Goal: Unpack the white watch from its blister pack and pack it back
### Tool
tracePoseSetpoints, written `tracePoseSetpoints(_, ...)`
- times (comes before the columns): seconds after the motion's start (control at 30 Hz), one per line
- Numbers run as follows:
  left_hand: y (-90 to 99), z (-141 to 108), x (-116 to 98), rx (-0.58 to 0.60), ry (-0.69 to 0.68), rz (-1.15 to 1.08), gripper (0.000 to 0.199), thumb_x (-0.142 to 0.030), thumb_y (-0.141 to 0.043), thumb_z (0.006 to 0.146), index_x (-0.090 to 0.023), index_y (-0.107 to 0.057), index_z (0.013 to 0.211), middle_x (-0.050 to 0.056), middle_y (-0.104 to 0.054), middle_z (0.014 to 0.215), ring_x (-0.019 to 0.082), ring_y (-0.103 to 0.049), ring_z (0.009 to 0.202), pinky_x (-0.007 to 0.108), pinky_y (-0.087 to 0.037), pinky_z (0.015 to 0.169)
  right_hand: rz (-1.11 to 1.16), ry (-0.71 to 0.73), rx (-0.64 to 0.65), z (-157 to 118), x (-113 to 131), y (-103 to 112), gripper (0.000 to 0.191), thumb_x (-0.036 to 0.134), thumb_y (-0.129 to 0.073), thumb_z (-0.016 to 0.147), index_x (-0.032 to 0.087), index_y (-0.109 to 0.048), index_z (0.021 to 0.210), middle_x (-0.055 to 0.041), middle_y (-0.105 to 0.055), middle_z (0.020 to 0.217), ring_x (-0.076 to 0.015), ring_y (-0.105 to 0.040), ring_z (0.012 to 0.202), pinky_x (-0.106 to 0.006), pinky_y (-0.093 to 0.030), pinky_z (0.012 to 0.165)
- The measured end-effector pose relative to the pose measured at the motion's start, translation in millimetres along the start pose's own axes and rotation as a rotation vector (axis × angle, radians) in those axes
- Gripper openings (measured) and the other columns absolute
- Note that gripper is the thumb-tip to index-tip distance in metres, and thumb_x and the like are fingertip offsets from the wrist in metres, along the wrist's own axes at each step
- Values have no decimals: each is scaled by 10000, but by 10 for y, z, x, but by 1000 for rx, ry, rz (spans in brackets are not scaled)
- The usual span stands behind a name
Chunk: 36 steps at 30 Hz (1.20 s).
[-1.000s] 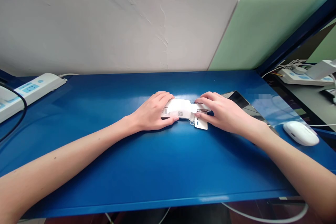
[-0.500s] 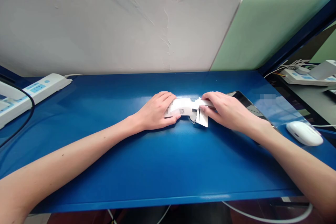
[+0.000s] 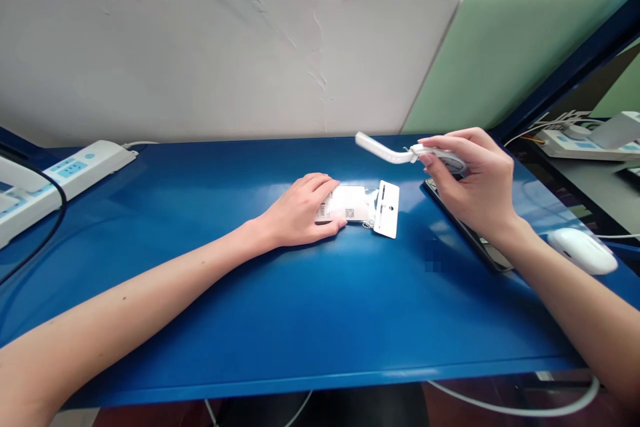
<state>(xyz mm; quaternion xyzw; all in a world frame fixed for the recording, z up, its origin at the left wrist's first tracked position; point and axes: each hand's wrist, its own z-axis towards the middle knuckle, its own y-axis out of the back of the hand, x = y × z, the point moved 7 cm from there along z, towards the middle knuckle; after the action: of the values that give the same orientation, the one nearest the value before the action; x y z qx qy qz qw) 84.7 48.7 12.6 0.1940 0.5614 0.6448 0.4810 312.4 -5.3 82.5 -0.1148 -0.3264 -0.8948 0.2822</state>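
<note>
My left hand (image 3: 307, 210) lies on the blue tabletop, its fingers and thumb around a small white packet (image 3: 356, 203) with a printed label, barcode and square code. At the packet's right end sits clear plastic with a white slotted hang card (image 3: 387, 209), flat on the table. Raised above the table at the right, my right hand (image 3: 475, 180) is closed on a white strip-like piece (image 3: 385, 149). This strip curves out to the left from a rounded part between thumb and fingers, partly hidden by them. I cannot make out its exact kind.
A dark phone (image 3: 473, 233) lies under my right wrist. Beside that forearm is a white earphone case (image 3: 583, 250). Power strips stand at the left (image 3: 75, 170) and far right (image 3: 583, 147). A wall rises behind the blue table (image 3: 300, 320).
My right hand has lifted up and to the right, carrying the white strip away from the packet and off the table. The hang card now shows fully. My left hand stays in place.
</note>
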Motion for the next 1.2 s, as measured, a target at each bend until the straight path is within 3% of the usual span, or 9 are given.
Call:
tracePoseSetpoints(0.17, -10, -17, 5, 16, -14, 45, 623, -477, -605, 881, -55, -532, 1334, 221, -565, 1348, 349, -510, 1280, 474, -441, 1076, 365, -42, 184, -44, 110, -154, 297, 254, -814, 761, 274, -720, 1043, -21, -736, 926, -213, -695, 782, -352, -567, 663)
tracePoseSetpoints(0.3, 12, -18, -4, -2, -22, 29, 560, -453, -616, 847, -86, -571, 1268, 198, -589, 1326, 346, -513, 1279, 485, -421, 1094, 601, -267, 232, 20, 74, -230, 418, 251, -875, 678, 276, -706, 1060, -3, -744, 873, -227, -713, 799, -380, -579, 740)
tracePoseSetpoints(0.5, 25, -26, 46, -13, 47, 22, 590, -468, -615, 831, -95, -575, 1286, 202, -591, 1346, 363, -536, 1274, 498, -442, 1064, 906, -589, 380, 24, 10, -496, 314, 375, -911, 591, 232, -722, 797, 11, -673, 726, -156, -593, 597, -360, -536, 640)
tracePoseSetpoints(0.63, 50, -27, 67, 3, 57, -54, 788, -532, -654, 824, -76, -454, 1434, 239, -487, 1465, 389, -448, 1369, 548, -384, 1118, 1134, -755, 437, -78, 151, -769, 309, 461, -860, 669, 241, -725, 841, 37, -591, 685, -108, -479, 542, -301, -472, 581)
tracePoseSetpoints(0.77, 150, -14, -109, -27, -106, -218, 816, -523, -763, 751, -131, -489, 1413, 216, -435, 1515, 366, -354, 1451, 524, -357, 1159, 1216, -828, 462, -63, 345, -1023, 276, 465, -780, 781, 230, -729, 916, 38, -538, 704, -84, -398, 529, -253, -410, 520)
tracePoseSetpoints(0.9, 350, -9, -250, -202, -109, -335, 382, -369, -659, 888, -135, -643, 1189, 155, -651, 1273, 263, -604, 1216, 408, -490, 1031, 1158, -870, 345, 17, 364, -1160, 344, 524, -748, 780, 213, -704, 921, 30, -523, 729, -92, -385, 521, -255, -312, 445)
tracePoseSetpoints(0.97, 417, -8, -303, -250, -79, -386, 236, -328, -635, 907, -146, -684, 1049, 118, -713, 1135, 241, -653, 1099, 374, -517, 955, 1110, -866, 305, 8, 345, -1193, 373, 549, -736, 777, 212, -698, 932, 30, -505, 722, -97, -367, 514, -260, -292, 437)
tracePoseSetpoints(1.1, 364, 6, -310, -166, 130, -601, 185, -329, -623, 918, -161, -675, 859, 35, -713, 799, 164, -659, 721, 294, -528, 704, 1086, -855, 257, -119, 301, -1211, 368, 568, -712, 789, 218, -681, 901, 22, -503, 734, -110, -422, 549, -258, -381, 488)
tracePoseSetpoints(1.2, 218, -4, -366, -65, 223, -962, 197, -324, -638, 914, -148, -642, 825, 45, -706, 811, 162, -676, 739, 285, -539, 699, 1111, -795, 260, -182, 317, -1195, 330, 554, -672, 837, 231, -675, 901, 18, -523, 734, -128, -513, 615, -269, -482, 601)
